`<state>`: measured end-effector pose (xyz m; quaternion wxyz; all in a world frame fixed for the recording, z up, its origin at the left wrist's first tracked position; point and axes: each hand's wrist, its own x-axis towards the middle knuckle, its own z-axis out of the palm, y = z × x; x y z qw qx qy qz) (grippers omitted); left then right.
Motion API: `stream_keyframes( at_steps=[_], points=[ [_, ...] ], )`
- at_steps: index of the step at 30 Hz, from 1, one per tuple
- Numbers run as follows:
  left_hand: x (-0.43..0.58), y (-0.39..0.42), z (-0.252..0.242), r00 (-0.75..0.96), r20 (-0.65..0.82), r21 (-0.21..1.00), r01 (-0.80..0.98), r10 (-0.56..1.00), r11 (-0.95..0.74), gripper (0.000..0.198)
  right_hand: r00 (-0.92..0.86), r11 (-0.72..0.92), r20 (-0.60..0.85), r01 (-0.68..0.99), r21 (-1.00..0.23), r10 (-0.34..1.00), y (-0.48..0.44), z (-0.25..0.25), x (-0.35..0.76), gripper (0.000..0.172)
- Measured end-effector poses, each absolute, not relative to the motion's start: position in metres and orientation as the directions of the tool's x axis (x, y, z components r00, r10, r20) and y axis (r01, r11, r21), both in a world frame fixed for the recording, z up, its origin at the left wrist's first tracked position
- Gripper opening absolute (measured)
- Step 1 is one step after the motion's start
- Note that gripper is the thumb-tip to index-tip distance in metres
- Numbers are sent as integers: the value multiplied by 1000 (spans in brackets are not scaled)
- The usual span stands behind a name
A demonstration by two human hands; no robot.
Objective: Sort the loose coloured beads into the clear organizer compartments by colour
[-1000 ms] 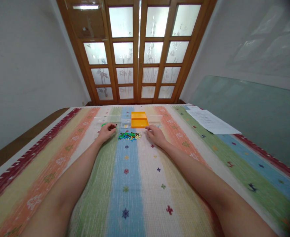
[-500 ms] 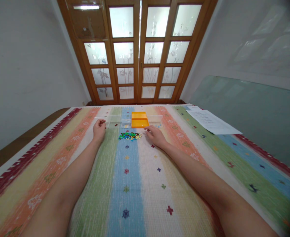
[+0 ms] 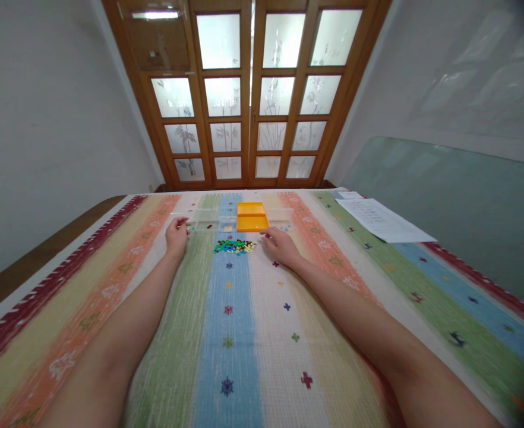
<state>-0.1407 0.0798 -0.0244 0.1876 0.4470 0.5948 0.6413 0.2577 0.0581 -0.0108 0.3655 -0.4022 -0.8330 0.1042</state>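
My left hand (image 3: pixel 177 235) is at the left end of a clear plastic tray (image 3: pixel 203 214), its fingers loosely bent and apart, with nothing visible in them. Right beside its fingertips, a small green piece (image 3: pixel 191 227) lies in the tray. A dark brown piece (image 3: pixel 209 226) and a small yellow piece (image 3: pixel 227 228) lie farther right. My right hand (image 3: pixel 281 245) rests near the front right corner of a two-part orange box (image 3: pixel 252 215), index finger stretched out, holding nothing I can see. Between the hands, on the cloth, is a pile of small mixed-colour pieces (image 3: pixel 234 246).
Another clear tray (image 3: pixel 286 215) holding a few light blue pieces extends right of the orange box. Printed paper (image 3: pixel 380 220) lies at the table's right side. A striped tablecloth (image 3: pixel 239 356) covers the table, and a wooden glass-paned door (image 3: pixel 251 95) stands beyond.
My left hand has drawn back slightly to the left, and the green piece in the clear tray now shows beside its fingers. My right hand stays in place.
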Motion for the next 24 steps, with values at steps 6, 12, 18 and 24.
stream_keyframes(
  at_steps=[6, 12, 18, 24],
  points=[
    [-132, 73, -18, -473, 393, 890, 412, 789, -196, 27, -410, 654, 523, 595, -468, 747, 59, -12, 258, 26],
    [-120, 62, -12, -179, 500, 691, 672, 847, -266, 21, -408, 652, 522, 596, -469, 749, 60, -14, 259, 26],
    [-101, 51, -6, 257, 451, 454, 759, 855, -467, 19, -407, 644, 512, 602, -473, 757, 59, -12, 258, 25],
    [-92, 51, -9, 383, 392, 358, 774, 837, -522, 21, -414, 645, 505, 595, -479, 757, 58, -11, 258, 26]
  ],
)
